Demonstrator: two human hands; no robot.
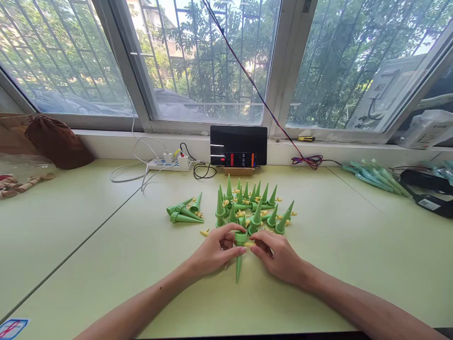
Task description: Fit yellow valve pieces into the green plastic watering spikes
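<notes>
Between thumb and fingers, my left hand (220, 247) grips a green plastic watering spike (239, 264), its point toward me and its ribbed collar away. My right hand (278, 250) pinches a small yellow valve (249, 244) against the spike's side, just below the collar. Whether the valve sits inside the spike's hole I cannot tell. Right behind my hands stands a cluster of green spikes (257, 218), most with points up and yellow valves at their sides. To the left lie several loose spikes (186, 218), and a loose yellow valve (204, 232) rests near my left hand.
At the back, a phone (241, 159) leans on a black tablet (239, 137). A power strip (166, 164) with white cables lies left of it. A brown bag (58, 141) stands far left. Plastic-wrapped items (377, 177) and a black strap (428, 193) lie at right.
</notes>
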